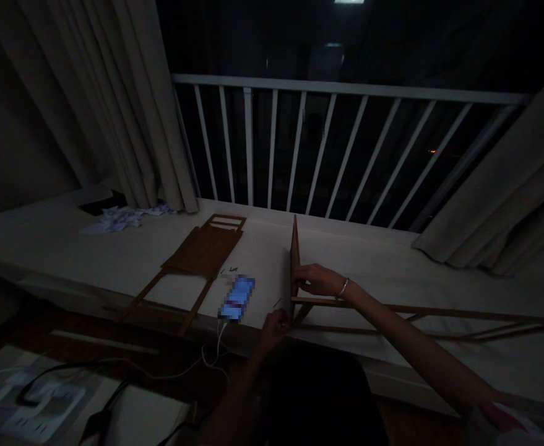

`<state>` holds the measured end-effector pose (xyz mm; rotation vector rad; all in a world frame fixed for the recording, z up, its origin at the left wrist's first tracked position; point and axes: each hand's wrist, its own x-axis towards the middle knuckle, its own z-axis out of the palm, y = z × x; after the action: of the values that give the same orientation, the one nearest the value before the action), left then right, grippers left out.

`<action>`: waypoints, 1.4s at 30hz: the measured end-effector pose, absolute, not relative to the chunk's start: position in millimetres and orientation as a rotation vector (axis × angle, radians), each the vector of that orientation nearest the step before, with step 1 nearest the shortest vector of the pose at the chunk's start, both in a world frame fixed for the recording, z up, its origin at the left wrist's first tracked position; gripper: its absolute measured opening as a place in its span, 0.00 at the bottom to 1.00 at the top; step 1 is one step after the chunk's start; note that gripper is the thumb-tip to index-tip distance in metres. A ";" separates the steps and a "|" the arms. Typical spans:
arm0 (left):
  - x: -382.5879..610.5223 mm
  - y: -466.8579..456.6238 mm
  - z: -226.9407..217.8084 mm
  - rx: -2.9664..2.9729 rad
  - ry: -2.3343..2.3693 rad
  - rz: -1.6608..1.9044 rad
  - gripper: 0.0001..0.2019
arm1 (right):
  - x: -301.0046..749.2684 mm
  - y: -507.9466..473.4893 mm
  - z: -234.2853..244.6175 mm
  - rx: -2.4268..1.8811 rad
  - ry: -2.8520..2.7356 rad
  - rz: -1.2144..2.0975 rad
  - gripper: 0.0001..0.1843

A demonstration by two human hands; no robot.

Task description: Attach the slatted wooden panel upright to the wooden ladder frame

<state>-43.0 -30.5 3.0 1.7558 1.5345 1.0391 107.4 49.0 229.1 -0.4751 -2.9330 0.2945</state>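
A brown wooden frame panel (294,254) stands on edge on the pale window ledge (392,260), joined to long thin wooden bars (439,310) that run to the right. My right hand (315,280), with a bracelet on the wrist, grips the upright panel near its lower part. My left hand (275,327) is closed in a pinch at the panel's bottom corner, by the ledge's front edge; what it pinches is too small and dark to name. A second flat wooden frame piece (197,260) lies on the ledge to the left.
A lit phone (237,298) lies between the two wooden pieces, with a white cable (211,356) hanging off the ledge. Small dark screws (231,270) lie near it. Crumpled paper (114,218) sits by the curtain (127,105). A white railing (346,90) stands behind.
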 end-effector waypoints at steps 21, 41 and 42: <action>-46.4 -28.0 6.3 1.770 1.572 0.935 0.06 | 121.0 31.9 246.1 -0.676 -2.876 0.660 0.13; -41.4 -32.1 -14.8 1.881 1.558 1.118 0.01 | 122.2 21.9 240.4 -0.704 -2.906 0.339 0.21; -41.5 -32.4 -13.8 1.888 1.548 1.125 0.01 | 123.1 21.6 241.0 -0.700 -2.901 0.345 0.20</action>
<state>-41.5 -32.4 -13.8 1.8882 1.5481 1.1253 123.1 21.6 241.0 -0.6998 -2.9012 0.3451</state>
